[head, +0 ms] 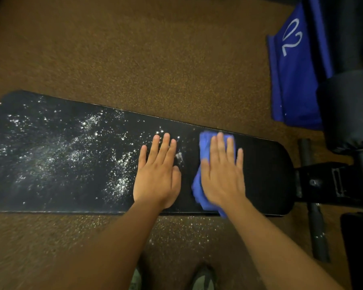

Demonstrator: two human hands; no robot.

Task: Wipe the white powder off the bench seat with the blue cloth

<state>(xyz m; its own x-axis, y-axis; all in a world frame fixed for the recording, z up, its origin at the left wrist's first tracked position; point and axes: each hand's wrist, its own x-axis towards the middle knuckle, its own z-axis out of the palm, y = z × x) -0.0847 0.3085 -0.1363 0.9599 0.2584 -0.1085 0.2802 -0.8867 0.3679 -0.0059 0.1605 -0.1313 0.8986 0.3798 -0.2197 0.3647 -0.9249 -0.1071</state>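
Observation:
A long black bench seat (264, 174) runs across the view from left to right. White powder (76, 147) is scattered over its left and middle parts; the right end looks dark and free of powder. My right hand (222, 174) lies flat, palm down, pressing the crumpled blue cloth (203, 147) onto the seat right of centre. My left hand (157, 174) rests flat on the seat just left of the cloth, fingers together, holding nothing. A small clump of powder (179, 156) sits between the two hands.
Brown speckled floor (155, 49) surrounds the bench, with powder specks (187, 229) on it below the seat's near edge. The black bench frame (323, 183) and a blue pad marked 02 (293, 65) stand at the right. My shoes (201, 277) show at the bottom.

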